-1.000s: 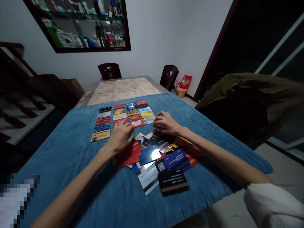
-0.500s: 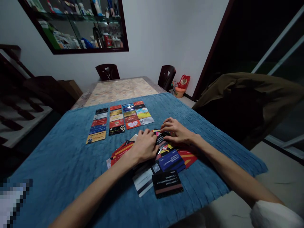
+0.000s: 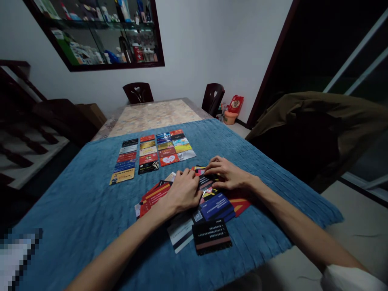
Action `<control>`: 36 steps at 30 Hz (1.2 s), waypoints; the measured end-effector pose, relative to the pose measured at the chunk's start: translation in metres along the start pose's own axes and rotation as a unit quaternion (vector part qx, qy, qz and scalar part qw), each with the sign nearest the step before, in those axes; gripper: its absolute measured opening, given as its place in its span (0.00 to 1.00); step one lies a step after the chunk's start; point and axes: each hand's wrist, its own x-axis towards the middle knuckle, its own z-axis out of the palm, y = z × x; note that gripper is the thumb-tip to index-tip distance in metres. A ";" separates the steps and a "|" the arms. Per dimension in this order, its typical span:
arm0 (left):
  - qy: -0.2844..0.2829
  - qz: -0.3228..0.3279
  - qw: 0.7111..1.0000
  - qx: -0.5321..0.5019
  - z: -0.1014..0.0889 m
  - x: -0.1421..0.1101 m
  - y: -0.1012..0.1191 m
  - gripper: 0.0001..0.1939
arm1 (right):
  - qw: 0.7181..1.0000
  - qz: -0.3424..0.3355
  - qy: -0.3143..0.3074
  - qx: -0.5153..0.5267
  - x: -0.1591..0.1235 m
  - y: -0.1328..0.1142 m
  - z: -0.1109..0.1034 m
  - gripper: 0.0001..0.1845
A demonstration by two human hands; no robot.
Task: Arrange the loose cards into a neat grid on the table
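A loose pile of plastic cards lies spread under both my hands. My left hand [image 3: 185, 190] rests palm down on the left of the pile, its fingers bent over the cards and its thumb apart. My right hand [image 3: 226, 173] lies on the pile's right side, fingers arched, with a gap between thumb and forefinger. Between the hands shows a dark card [image 3: 205, 182]. Nearer to me are a blue card [image 3: 216, 207], a white card with a dark stripe [image 3: 181, 234] and a black card [image 3: 211, 236]. Red cards [image 3: 153, 200] stick out beyond my left wrist.
Farther off, several cards lie face up in columns, among them a yellow card [image 3: 122, 176] and a red card with a white heart [image 3: 169, 159]. A blue cloth [image 3: 75, 202] covers the near table. Chairs [image 3: 138, 93] stand behind; a draped jacket [image 3: 303, 105] is at the right.
My right hand has shifted slightly towards me over the pile. My left hand stays almost in place. The card columns look the same, and the view has tilted a little.
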 end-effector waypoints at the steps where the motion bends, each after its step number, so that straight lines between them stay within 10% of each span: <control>1: 0.000 -0.002 1.000 -0.001 0.001 0.000 0.000 0.15 | 1.000 0.000 0.001 0.001 0.000 0.000 0.000 0.23; 36: 0.055 0.082 0.993 -0.061 -0.006 0.002 -0.021 0.13 | 0.987 -0.064 0.149 -0.014 0.002 0.004 0.014 0.10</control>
